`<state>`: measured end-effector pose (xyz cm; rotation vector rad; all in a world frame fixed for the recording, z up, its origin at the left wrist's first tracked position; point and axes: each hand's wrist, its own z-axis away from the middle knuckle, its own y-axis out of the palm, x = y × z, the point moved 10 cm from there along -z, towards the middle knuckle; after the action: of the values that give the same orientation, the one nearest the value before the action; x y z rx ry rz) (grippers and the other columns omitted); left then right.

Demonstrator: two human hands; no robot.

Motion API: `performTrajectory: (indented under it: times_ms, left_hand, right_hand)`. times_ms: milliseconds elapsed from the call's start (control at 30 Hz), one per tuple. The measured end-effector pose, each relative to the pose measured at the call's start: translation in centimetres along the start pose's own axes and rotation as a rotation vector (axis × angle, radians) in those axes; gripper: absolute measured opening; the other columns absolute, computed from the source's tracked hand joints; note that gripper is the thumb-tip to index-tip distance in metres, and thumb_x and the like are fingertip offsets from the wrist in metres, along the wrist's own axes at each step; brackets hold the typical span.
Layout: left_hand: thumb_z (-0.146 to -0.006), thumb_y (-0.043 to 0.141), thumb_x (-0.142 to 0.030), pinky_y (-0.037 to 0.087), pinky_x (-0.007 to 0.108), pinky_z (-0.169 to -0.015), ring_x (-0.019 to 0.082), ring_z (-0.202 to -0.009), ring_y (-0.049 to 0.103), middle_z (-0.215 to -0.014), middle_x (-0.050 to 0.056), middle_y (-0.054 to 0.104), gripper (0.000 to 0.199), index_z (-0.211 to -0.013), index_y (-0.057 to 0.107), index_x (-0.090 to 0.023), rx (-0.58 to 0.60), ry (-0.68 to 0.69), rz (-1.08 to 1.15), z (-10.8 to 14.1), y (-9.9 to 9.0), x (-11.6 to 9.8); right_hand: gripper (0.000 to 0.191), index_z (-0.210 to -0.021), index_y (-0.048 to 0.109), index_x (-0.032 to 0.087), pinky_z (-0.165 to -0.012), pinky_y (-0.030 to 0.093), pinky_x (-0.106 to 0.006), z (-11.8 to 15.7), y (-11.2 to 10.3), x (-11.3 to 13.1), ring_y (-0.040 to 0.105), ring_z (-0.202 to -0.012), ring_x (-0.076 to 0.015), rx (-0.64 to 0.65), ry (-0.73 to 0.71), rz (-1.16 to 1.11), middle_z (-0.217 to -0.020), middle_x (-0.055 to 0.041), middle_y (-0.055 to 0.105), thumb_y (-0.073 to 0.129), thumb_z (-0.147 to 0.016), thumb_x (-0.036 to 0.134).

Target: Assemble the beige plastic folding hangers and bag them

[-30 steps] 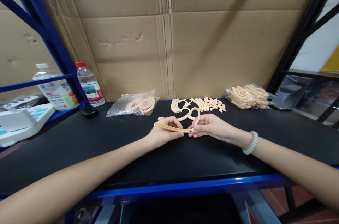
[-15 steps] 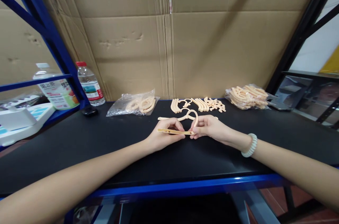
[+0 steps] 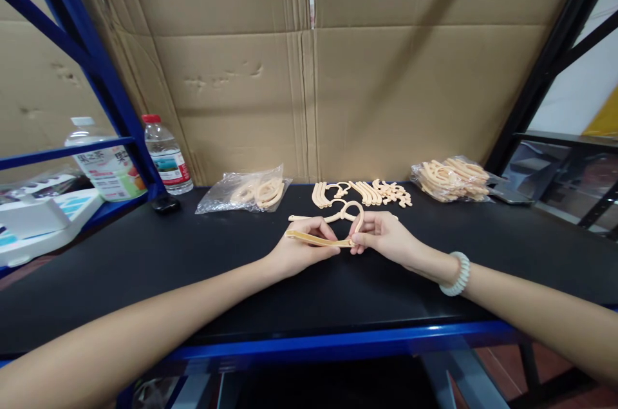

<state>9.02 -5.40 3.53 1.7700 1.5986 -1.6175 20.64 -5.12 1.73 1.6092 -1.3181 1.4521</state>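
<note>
Fingers of the left hand (image 3: 299,249) pinch a slim, curved beige plastic bar (image 3: 313,239) while those of the right hand (image 3: 383,238) clamp the base of a rounded beige plastic hook (image 3: 361,213), ends meeting over the smooth black tabletop (image 3: 309,303), probably for a steady, visible fit. Just beyond lies a beige plastic hanger (image 3: 329,218); the tabletop spreads sideways and toward its blue front edge (image 3: 338,348), leaving room to move.

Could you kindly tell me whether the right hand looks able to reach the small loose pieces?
Probably yes: the small loose pieces lie uncovered just beyond the right hand, though it holds a curved hook.
</note>
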Motion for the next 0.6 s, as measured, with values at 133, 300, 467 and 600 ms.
performTrajectory:
  times_ms: [133, 300, 467, 600]
  left_hand:
    - [-0.067, 0.075, -0.033, 0.036, 0.020, -0.048, 0.009, -0.052, 0.049, -0.062, 0.000, 0.059, 0.025, -0.066, 0.059, -0.014, -0.051, -0.034, -0.049, 0.1, -0.4, -0.1]
    - [-0.064, 0.077, -0.031, 0.038, 0.021, -0.051, 0.010, -0.054, 0.053, -0.060, -0.001, 0.060, 0.024, -0.069, 0.060, -0.014, -0.090, -0.151, 0.070, 0.2, -0.5, 0.9]
    - [-0.063, 0.078, -0.024, 0.049, 0.026, -0.064, 0.013, -0.064, 0.062, -0.065, 0.000, 0.064, 0.024, -0.074, 0.058, -0.014, -0.137, -0.268, 0.318, 0.4, -0.4, 2.1]
    - [-0.062, 0.080, -0.021, 0.053, 0.027, -0.068, 0.013, -0.069, 0.062, -0.072, 0.000, 0.063, 0.028, -0.077, 0.058, -0.013, -0.220, -0.272, 0.455, 0.5, -0.7, 2.2]
  right_hand:
    - [0.022, -0.072, 0.057, 0.017, -0.056, 0.053, -0.026, 0.0, 0.0, 0.4, 0.064, -0.056, -0.0139, -0.017, -0.009, -0.018, -0.060, 0.0009, 0.063, 0.074, -0.069, 0.030]
    - [0.029, -0.074, 0.058, 0.016, -0.058, 0.053, -0.027, 0.1, 0.1, 0.7, 0.065, -0.060, -0.0144, -0.001, 0.001, -0.091, -0.065, -0.0017, 0.065, 0.076, -0.069, 0.039]
    - [0.031, -0.073, 0.063, 0.017, -0.059, 0.053, -0.026, 0.2, -0.3, 1.6, 0.061, -0.065, -0.0132, -0.036, -0.044, -0.065, -0.073, -0.0025, 0.064, 0.076, -0.069, 0.045]
    - [0.031, -0.072, 0.065, 0.018, -0.055, 0.050, -0.026, 0.1, -0.5, 2.3, 0.054, -0.057, -0.0112, -0.060, -0.092, 0.007, -0.069, -0.0010, 0.061, 0.073, -0.071, 0.048]
